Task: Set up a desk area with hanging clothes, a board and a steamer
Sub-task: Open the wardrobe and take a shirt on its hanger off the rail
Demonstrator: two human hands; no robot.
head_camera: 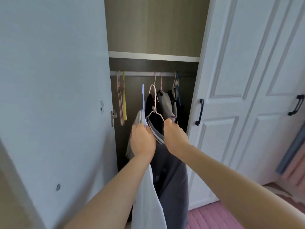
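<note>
Open wardrobe, rail [148, 73] under a shelf: bare pink and yellow hangers [121, 100] at its left end, dark and grey clothes [166, 103] hanging further right. Left hand [143, 140], fingers curled round a pale blue hanger [143, 103] carrying a white garment [148, 200]. Right hand [175, 138], pinching the shoulder of a pink wire hanger [154, 103] with a dark grey garment [171, 171] (both hangers held just below the rail, hooks free of it).

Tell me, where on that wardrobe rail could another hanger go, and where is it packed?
The rail is bare between the empty pink and yellow hangers at its left end and the hung clothes towards the right. The right stretch is crowded. Both hands, left hand and right hand, already hold hangers off the rail.
</note>
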